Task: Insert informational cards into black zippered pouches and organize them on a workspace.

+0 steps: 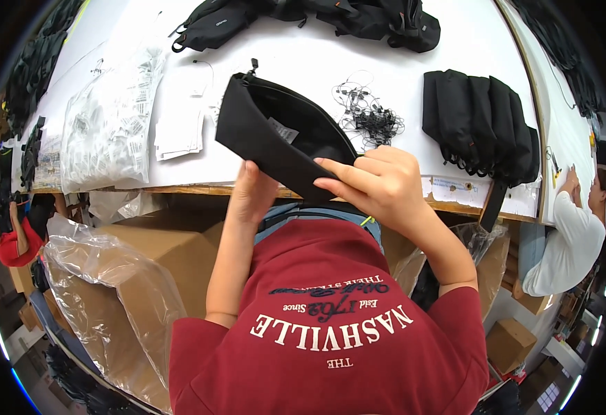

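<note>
A black zippered pouch (251, 135) is held up above the table's near edge, its mouth gaping. A small white label (283, 130) shows on the lining inside. My left hand (253, 190) grips the pouch's lower near side, thumb upright against it and the other fingers largely hidden. At the right end, my right hand (379, 181) pinches the rim of the opening, with the index finger and thumb on the fabric. The zipper pull (254, 64) sticks out at the far upper corner.
On the white table lie a stack of black pouches (479, 117), a tangle of black tag strings (379, 124), white paper tags (178, 131), a plastic bag of small packets (109, 124) and black bags (386, 21). Plastic-covered cartons (109, 290) stand below; co-workers are either side.
</note>
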Motion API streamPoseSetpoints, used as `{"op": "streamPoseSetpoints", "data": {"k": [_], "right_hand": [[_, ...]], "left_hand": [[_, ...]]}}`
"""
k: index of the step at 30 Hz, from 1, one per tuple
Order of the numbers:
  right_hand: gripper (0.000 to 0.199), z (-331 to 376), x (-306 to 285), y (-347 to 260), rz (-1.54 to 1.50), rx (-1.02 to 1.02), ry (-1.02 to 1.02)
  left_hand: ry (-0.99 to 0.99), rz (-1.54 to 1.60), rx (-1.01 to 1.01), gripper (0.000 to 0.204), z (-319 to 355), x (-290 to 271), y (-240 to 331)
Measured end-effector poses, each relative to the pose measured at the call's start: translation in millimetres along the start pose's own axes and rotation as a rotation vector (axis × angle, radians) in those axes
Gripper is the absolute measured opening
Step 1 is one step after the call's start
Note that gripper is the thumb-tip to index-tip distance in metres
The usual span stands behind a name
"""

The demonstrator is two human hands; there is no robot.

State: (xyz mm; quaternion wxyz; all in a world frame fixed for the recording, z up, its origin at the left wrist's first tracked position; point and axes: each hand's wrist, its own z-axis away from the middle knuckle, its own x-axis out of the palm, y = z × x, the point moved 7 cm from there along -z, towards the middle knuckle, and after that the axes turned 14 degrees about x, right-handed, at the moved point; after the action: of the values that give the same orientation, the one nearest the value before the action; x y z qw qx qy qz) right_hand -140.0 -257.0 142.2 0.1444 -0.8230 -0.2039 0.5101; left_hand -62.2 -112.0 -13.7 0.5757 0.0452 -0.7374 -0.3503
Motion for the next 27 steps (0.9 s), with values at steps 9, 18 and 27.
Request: {"op": "streamPoseSetpoints", "data": {"k": [9, 18, 27], "right_hand": [[0.025, 2.2, 1.2, 8.9, -0.142, 0.216, 0.167], [0.016, 17.5, 12.1, 40.5, -0.432, 0.689, -0.121], [0.011, 2.1, 7.6, 29.5, -0.304, 0.577, -0.407]], "left_hand": [[0.186, 0.22, -0.154, 0.038, 0.0, 32.4, -18.4], [0.163, 0.136, -0.217, 0.041, 2.1, 36.4, -15.6], [0.124, 0.174, -0.246, 0.051, 7.4, 32.5, -22.3]]}}
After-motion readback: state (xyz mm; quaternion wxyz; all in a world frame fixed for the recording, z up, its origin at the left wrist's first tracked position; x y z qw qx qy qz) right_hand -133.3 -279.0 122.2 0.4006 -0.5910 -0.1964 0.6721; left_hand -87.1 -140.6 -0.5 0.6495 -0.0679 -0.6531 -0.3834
